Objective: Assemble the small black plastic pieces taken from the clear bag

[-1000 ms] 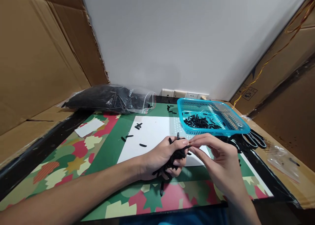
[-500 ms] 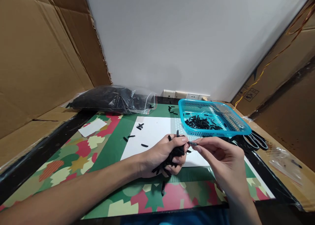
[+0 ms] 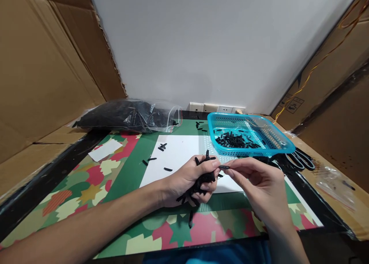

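Gripping a bristling bundle of short black sticks (image 3: 201, 179) in my closed left hand (image 3: 188, 179) above the white sheet (image 3: 178, 156), I pinch one slim, matte black stick (image 3: 224, 167) between my right hand's (image 3: 259, 185) thumb and forefinger, just beside the bundle.

Black pieces (image 3: 201, 178) bunched in my left hand (image 3: 188, 179) look matt plastic; the one pinched in my right hand (image 3: 259, 189) too. Basket (image 3: 281, 142) is glossy turquoise plastic mesh. Bag (image 3: 127, 116) clear shiny film. Sheet (image 3: 178, 156) matt white paper. Bench (image 3: 86, 179) mat smooth, printed. Walls rough brown cardboard (image 3: 43, 64).
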Tool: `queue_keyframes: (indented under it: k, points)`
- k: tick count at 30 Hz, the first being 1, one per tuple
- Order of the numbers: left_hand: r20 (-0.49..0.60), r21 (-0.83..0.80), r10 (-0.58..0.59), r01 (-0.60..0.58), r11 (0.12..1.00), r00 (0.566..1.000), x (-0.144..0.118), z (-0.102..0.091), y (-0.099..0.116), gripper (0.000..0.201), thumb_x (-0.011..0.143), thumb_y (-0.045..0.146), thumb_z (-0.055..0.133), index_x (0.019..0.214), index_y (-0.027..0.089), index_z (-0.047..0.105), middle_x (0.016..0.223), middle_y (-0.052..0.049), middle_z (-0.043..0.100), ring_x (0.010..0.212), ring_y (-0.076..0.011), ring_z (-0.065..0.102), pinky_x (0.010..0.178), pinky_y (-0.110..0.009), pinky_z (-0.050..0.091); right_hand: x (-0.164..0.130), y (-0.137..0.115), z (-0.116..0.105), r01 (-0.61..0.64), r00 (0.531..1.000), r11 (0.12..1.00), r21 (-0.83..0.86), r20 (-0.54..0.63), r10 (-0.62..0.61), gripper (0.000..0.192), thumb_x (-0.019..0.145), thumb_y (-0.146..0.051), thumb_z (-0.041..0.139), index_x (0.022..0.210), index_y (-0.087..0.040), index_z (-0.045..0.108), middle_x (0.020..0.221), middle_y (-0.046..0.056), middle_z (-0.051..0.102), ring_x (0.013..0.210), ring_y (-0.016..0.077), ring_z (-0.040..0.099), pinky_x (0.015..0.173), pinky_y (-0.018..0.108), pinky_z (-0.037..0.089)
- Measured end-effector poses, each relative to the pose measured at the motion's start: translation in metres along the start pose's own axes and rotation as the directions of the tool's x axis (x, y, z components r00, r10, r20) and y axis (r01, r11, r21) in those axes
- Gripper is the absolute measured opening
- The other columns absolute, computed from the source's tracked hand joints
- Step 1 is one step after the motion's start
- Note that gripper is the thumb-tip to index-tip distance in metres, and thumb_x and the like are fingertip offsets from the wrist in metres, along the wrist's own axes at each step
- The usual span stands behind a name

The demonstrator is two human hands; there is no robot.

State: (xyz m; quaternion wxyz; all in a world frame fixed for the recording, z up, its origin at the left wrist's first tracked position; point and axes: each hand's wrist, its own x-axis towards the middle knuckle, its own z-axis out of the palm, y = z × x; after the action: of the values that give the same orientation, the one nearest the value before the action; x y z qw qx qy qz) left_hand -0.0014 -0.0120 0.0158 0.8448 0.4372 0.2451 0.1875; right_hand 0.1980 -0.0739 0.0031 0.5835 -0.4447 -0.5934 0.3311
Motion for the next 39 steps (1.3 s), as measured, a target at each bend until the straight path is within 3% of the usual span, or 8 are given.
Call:
queue_keyframes:
  k: [7,11,15,17,24,27,33,39]
  points:
    - [-0.014,0.016,-0.019,0.019,1.000,1.000,0.000,0.001,0.001,0.040,0.096,0.056,0.065,0.084,0.022,0.049,0.055,0.010,0.039,0.039,-0.0043,0.028,0.036,-0.013,0.020,0.001,-0.005,0.001,-0.019,1.000,0.999,-0.048,-0.001,0.019,0.004,0.093,-0.026,0.080,0.092,-0.023,0.081,0.088,0.004,0.083,0.080,0.0192,0.079,0.074,0.026,0.066]
    - [-0.008,0.010,-0.002,0.002,1.000,1.000,0.001,-0.001,0.001,0.039,0.097,0.055,0.064,0.084,0.022,0.048,0.054,0.010,0.039,0.040,-0.0037,0.025,0.037,-0.012,0.021,0.002,0.003,-0.023,-0.031,0.997,0.969,-0.244,-0.078,0.012,0.009,0.092,-0.033,0.079,0.091,-0.024,0.081,0.091,0.005,0.083,0.083,0.0230,0.079,0.078,0.032,0.065]
    - [-0.015,0.007,-0.010,0.010,1.000,1.000,0.001,-0.004,-0.002,0.036,0.098,0.053,0.064,0.085,0.022,0.050,0.055,0.009,0.039,0.042,-0.0045,0.026,0.039,-0.012,0.021,0.004,0.015,-0.059,-0.106,0.971,0.766,-0.634,-0.231,-0.058,0.020,0.091,-0.042,0.073,0.092,-0.024,0.082,0.090,0.008,0.083,0.082,0.0317,0.079,0.081,0.046,0.059]
    - [-0.021,0.004,-0.026,0.026,1.000,0.999,0.001,-0.003,-0.004,0.034,0.098,0.051,0.065,0.085,0.022,0.051,0.056,0.008,0.039,0.044,-0.0054,0.028,0.040,-0.012,0.021,0.004,0.015,-0.064,-0.124,0.971,0.709,-0.695,-0.232,-0.058,0.023,0.092,-0.045,0.071,0.096,-0.025,0.082,0.090,0.008,0.083,0.078,0.0317,0.077,0.076,0.046,0.058]
    - [0.025,0.070,-0.072,0.070,0.995,0.997,-0.001,0.003,-0.004,0.042,0.091,0.054,0.076,0.082,0.020,0.052,0.059,0.008,0.039,0.048,-0.0058,0.030,0.041,-0.014,0.027,-0.004,-0.008,-0.007,-0.019,0.997,0.972,-0.233,0.062,0.034,0.021,0.099,-0.037,0.072,0.112,-0.024,0.083,0.098,0.006,0.083,0.076,0.0188,0.074,0.066,0.027,0.058]
    - [0.048,0.150,-0.113,0.105,0.983,0.992,-0.003,0.005,-0.001,0.046,0.089,0.059,0.076,0.082,0.020,0.052,0.056,0.009,0.040,0.045,-0.0058,0.032,0.040,-0.015,0.028,-0.003,-0.009,0.007,-0.061,0.993,0.988,-0.140,0.089,0.074,0.022,0.102,-0.036,0.069,0.116,-0.026,0.082,0.092,0.003,0.081,0.073,0.0166,0.072,0.064,0.026,0.057]
    - [0.098,0.227,-0.194,0.168,0.959,0.976,-0.003,0.005,-0.001,0.045,0.087,0.059,0.076,0.080,0.020,0.054,0.055,0.007,0.045,0.044,-0.0077,0.039,0.039,-0.017,0.036,-0.002,-0.004,0.005,-0.094,0.984,0.994,-0.054,0.144,0.101,0.025,0.101,-0.038,0.069,0.117,-0.026,0.084,0.083,0.003,0.076,0.067,0.0160,0.066,0.052,0.024,0.048]
    - [0.099,0.228,-0.160,0.134,0.964,0.982,-0.002,0.003,-0.003,0.041,0.090,0.055,0.075,0.080,0.018,0.058,0.061,0.005,0.050,0.047,-0.0090,0.045,0.041,-0.019,0.041,-0.004,-0.006,0.004,-0.162,0.970,0.987,-0.018,0.183,0.163,0.027,0.103,-0.040,0.068,0.125,-0.028,0.079,0.075,-0.001,0.069,0.058,0.0117,0.056,0.050,0.022,0.045]
